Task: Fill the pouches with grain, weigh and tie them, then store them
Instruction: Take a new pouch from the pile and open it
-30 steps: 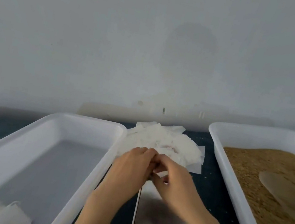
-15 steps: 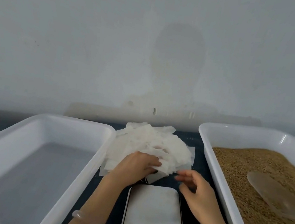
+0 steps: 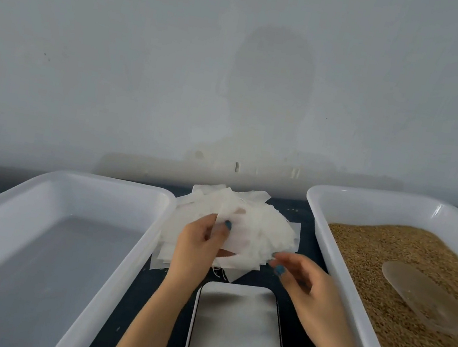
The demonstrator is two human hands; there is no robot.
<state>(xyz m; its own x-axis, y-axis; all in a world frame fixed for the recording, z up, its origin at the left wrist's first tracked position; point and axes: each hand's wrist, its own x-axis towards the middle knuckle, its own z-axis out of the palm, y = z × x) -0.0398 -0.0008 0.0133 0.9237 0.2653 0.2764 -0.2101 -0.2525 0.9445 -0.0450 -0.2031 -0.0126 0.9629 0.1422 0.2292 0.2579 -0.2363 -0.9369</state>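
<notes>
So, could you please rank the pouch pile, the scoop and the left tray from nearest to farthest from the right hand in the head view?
1. Pouch pile: just ahead-left of the right hand, at its fingertips.
2. Scoop: to the right, lying on the grain.
3. Left tray: far left, across the pile.

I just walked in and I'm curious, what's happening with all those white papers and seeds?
A person is getting ready to fill little pouches with grain. Their left hand pinches one white pouch above the pile. The right hand hovers beside it, holding nothing. Nothing sits on the scale, and the scoop lies on the grain in the right tray.
</notes>
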